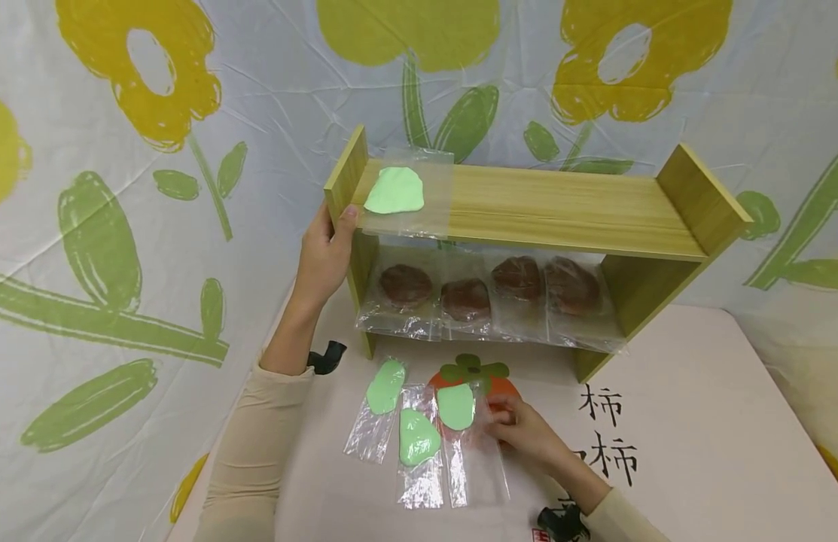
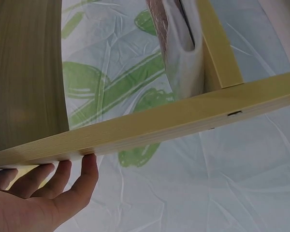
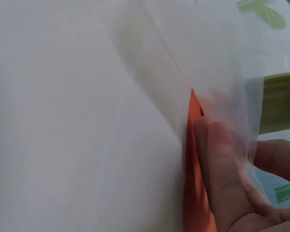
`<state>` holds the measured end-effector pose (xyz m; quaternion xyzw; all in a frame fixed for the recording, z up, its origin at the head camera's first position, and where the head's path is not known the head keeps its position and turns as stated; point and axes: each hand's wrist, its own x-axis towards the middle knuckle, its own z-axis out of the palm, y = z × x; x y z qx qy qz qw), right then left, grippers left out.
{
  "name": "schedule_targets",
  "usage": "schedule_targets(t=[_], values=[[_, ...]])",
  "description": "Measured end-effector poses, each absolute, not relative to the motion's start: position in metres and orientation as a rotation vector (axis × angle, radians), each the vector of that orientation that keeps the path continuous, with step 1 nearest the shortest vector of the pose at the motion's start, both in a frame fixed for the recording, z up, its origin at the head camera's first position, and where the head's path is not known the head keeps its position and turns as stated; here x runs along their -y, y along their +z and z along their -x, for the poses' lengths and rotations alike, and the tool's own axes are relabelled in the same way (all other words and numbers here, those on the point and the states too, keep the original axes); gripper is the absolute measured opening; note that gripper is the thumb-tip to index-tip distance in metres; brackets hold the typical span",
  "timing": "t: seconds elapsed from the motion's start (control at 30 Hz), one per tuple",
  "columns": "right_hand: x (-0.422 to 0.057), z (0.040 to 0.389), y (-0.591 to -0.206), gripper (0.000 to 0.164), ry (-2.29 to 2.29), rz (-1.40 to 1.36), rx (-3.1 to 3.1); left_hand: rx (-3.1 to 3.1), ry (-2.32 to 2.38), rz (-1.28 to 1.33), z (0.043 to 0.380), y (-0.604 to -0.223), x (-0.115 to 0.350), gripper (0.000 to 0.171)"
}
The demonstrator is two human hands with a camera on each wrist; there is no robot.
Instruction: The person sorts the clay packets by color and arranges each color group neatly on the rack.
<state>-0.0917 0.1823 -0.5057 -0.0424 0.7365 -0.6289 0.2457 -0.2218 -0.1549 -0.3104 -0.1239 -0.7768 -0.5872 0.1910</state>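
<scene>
The left hand grips the left side panel of a small wooden shelf; its fingertips press the panel's outer side in the left wrist view. In the right hand, the edge of a clear plastic bag with a flat light green piece is pinched between fingers and thumb. Two other bagged green pieces lie just left of it: one in front, another farther back. On the shelf's top board, near the left thumb, rests a bagged green piece.
Several bagged dark brown lumps sit in a row on the lower board. The pale tablecloth bears a printed persimmon and black characters. A flowered cloth hangs behind and at the sides.
</scene>
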Motion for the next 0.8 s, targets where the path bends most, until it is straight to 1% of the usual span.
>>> schedule_targets(t=[0.07,0.43,0.6,0.8], values=[[-0.183,0.092,-0.508,0.053,-1.725,0.12,-1.995,2.192,-1.648,0.342,0.222,-0.311,0.155,0.053],[-0.187,0.093,-0.51,0.042,-1.794,0.191,-1.931,2.198,-1.639,0.336,0.222,-0.311,0.155,0.054],[-0.189,0.091,-0.503,0.039,-1.795,0.243,-1.983,2.19,-1.644,0.343,0.223,-0.311,0.155,0.053],[-0.191,0.089,-0.489,0.036,-1.779,0.377,-2.064,2.194,-1.635,0.339,0.222,-0.311,0.155,0.054]])
